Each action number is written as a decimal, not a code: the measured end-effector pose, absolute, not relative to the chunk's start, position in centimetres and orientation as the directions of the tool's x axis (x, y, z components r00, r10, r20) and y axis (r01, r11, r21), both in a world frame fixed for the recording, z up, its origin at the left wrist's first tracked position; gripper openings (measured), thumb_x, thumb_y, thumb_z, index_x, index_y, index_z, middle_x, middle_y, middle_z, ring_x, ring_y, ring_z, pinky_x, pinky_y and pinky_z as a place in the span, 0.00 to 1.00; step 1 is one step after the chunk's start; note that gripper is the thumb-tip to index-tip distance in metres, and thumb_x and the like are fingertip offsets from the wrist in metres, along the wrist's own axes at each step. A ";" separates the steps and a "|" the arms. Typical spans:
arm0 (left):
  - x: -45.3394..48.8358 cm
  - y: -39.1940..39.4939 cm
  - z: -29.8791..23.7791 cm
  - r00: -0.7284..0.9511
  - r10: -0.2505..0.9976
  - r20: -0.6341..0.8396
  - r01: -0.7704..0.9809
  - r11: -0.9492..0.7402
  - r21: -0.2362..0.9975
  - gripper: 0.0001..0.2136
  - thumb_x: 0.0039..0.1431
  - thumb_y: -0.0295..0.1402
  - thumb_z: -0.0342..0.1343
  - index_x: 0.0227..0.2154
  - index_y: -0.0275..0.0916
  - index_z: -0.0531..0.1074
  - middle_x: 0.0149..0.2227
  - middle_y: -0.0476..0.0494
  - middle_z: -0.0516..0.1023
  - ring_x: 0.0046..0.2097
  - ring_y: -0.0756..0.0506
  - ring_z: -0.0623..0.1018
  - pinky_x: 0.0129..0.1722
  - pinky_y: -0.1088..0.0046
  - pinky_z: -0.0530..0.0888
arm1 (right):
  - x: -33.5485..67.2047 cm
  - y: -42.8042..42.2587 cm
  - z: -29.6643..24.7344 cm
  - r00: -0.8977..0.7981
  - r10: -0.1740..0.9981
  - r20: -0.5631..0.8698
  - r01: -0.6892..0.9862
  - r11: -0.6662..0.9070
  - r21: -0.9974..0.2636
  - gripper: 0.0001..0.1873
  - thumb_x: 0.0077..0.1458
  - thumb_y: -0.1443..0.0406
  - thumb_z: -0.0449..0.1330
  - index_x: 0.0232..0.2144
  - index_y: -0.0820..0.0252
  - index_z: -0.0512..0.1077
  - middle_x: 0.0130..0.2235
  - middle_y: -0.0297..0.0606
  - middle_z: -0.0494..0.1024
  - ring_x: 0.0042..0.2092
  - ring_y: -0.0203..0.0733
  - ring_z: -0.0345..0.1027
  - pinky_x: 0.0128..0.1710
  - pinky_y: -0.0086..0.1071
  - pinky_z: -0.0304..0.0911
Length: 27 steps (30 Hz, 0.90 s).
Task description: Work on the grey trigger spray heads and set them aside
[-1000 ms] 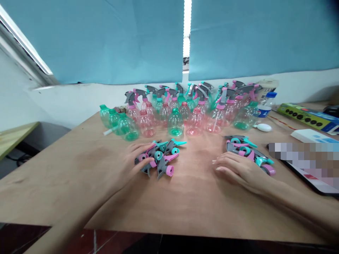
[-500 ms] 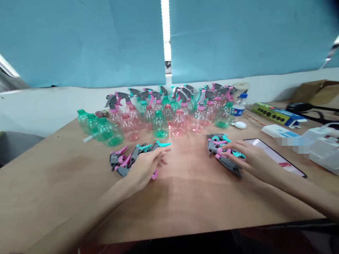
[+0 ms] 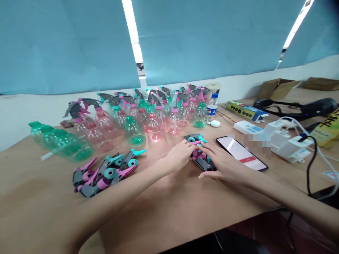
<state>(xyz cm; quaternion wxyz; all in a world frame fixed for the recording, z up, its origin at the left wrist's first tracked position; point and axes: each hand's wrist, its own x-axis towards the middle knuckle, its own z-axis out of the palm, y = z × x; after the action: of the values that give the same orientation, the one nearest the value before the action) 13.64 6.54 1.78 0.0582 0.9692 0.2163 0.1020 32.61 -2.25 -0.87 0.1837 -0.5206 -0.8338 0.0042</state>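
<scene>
Grey trigger spray heads with pink and teal parts lie in a small pile [image 3: 203, 163] right of the middle. My left hand [image 3: 181, 155] reaches across to the pile's left side, its fingers bent together at a pink trigger; whatever they hold is hidden. From the right, my right hand [image 3: 225, 164] lies over the same pile, fingers stretched onto the heads and thumb apart on the near side. Another pile of spray heads [image 3: 106, 174] rests to the left, beyond my left forearm. Behind stand pink and green clear bottles, among them an uncapped green bottle [image 3: 135, 131] and a pink one [image 3: 155, 128].
Several green bottles [image 3: 60, 141] stand in a row at the left. A phone [image 3: 242, 153] lies just right of my right hand. Farther right are a white power strip [image 3: 280, 139], a boxed item [image 3: 246, 111] and a black headset [image 3: 304, 107]. A Pepsi bottle [image 3: 212, 107] stands at the back.
My left hand has left the left pile and crossed right to the other pile. My right hand stays at that pile, thumb now spread. The view has turned to the right.
</scene>
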 end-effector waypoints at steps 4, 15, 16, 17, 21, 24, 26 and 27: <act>14.2 7.1 2.2 0.902 0.415 0.118 0.403 -0.908 0.114 0.13 0.53 0.23 0.59 0.43 0.34 0.70 0.42 0.37 0.75 0.45 0.38 0.70 0.43 0.62 0.67 | 32.6 -1.8 -1.2 -0.388 0.874 0.292 0.867 0.454 -0.207 0.47 0.51 0.42 0.54 0.62 0.65 0.50 0.61 0.57 0.59 0.62 0.58 0.51 0.56 0.53 0.55; 6.4 3.9 2.2 0.694 0.672 0.257 0.563 -0.730 0.388 0.08 0.58 0.30 0.57 0.41 0.41 0.70 0.40 0.46 0.72 0.41 0.44 0.72 0.40 0.69 0.69 | 34.4 -1.0 0.9 -0.503 0.842 0.195 0.812 0.537 -0.228 0.33 0.52 0.53 0.59 0.57 0.57 0.59 0.55 0.47 0.70 0.57 0.56 0.61 0.56 0.59 0.48; 5.6 3.3 2.2 0.652 0.710 0.267 0.574 -0.692 0.438 0.08 0.58 0.30 0.56 0.41 0.42 0.70 0.40 0.47 0.73 0.41 0.45 0.72 0.40 0.69 0.69 | 34.5 -0.8 1.1 -0.495 0.848 0.190 0.823 0.527 -0.211 0.31 0.52 0.55 0.60 0.56 0.56 0.61 0.54 0.46 0.71 0.56 0.57 0.62 0.56 0.61 0.46; 4.8 2.7 2.1 0.602 0.742 0.293 0.582 -0.660 0.475 0.08 0.57 0.30 0.57 0.41 0.42 0.71 0.39 0.47 0.73 0.41 0.44 0.72 0.40 0.68 0.69 | 34.5 -0.5 1.2 -0.470 0.860 0.199 0.842 0.505 -0.190 0.28 0.52 0.56 0.60 0.54 0.55 0.62 0.52 0.45 0.73 0.55 0.57 0.63 0.55 0.62 0.45; 2.8 1.1 1.5 0.436 0.821 0.368 0.601 -0.570 0.560 0.09 0.55 0.28 0.58 0.40 0.42 0.72 0.39 0.47 0.74 0.44 0.42 0.71 0.42 0.65 0.69 | 31.8 0.1 1.6 -0.348 0.878 0.330 0.883 0.425 -0.200 0.16 0.55 0.58 0.59 0.45 0.56 0.69 0.45 0.42 0.77 0.48 0.54 0.69 0.53 0.58 0.49; 2.4 0.8 0.8 0.365 0.878 0.308 0.603 -0.476 0.641 0.10 0.55 0.29 0.58 0.41 0.43 0.72 0.40 0.47 0.74 0.39 0.44 0.72 0.36 0.68 0.70 | 27.5 -0.1 2.0 -0.351 0.840 0.413 0.763 0.512 -0.395 0.08 0.58 0.61 0.57 0.38 0.57 0.70 0.39 0.38 0.79 0.41 0.45 0.72 0.48 0.44 0.58; 2.5 0.8 0.6 0.353 0.899 0.258 0.589 -0.428 0.686 0.10 0.54 0.30 0.58 0.40 0.43 0.71 0.37 0.48 0.73 0.34 0.46 0.71 0.32 0.70 0.69 | 24.5 -0.4 1.9 -0.346 0.828 0.441 0.658 0.550 -0.515 0.07 0.59 0.63 0.56 0.39 0.58 0.70 0.33 0.35 0.79 0.33 0.38 0.72 0.38 0.35 0.62; 2.6 0.8 0.6 0.354 0.903 0.245 0.574 -0.416 0.705 0.09 0.54 0.30 0.58 0.40 0.43 0.71 0.37 0.48 0.73 0.32 0.47 0.71 0.31 0.71 0.69 | 23.3 -0.6 1.8 -0.345 0.812 0.472 0.633 0.572 -0.521 0.06 0.59 0.64 0.55 0.38 0.58 0.70 0.32 0.35 0.79 0.30 0.37 0.71 0.36 0.33 0.62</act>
<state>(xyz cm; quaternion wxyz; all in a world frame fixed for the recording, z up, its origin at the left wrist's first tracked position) 2.62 0.78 0.56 0.2609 0.7803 0.4730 0.3151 23.27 -0.61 1.79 0.3593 -0.4456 -0.8105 0.1241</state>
